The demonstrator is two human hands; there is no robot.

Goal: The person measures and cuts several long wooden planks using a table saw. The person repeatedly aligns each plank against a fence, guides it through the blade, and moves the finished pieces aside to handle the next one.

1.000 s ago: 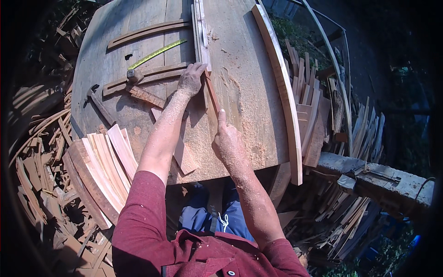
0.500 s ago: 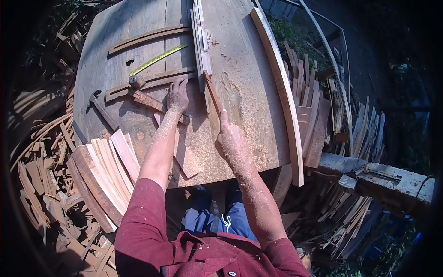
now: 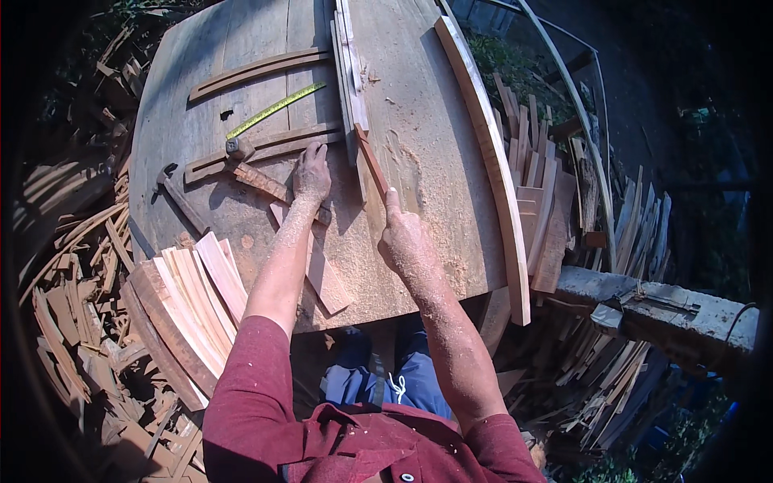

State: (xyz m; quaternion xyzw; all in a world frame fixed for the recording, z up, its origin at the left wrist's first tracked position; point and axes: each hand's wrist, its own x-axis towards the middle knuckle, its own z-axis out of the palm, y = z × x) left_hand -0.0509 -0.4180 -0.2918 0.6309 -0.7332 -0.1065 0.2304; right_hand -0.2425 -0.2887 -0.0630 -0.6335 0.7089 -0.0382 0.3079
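Note:
My right hand is closed, its index finger stretched along the near end of a thin reddish-brown wooden stick. The stick's far end meets narrow upright wooden strips running up the middle of the wooden table. My left hand is open, fingers forward, by the right end of a pair of dark curved strips. Beside that wrist lies a wooden-handled hammer, partly behind the forearm. Sawdust clings to both forearms.
A claw hammer and a yellow measuring tape strip lie on the left. Another curved strip pair sits farther back. A long curved board lines the right edge. Cut boards lean at front left; offcuts heap beyond.
My left hand has shifted very slightly toward me and its fingers have changed pose a little. The right hand and stick stay nearly in place.

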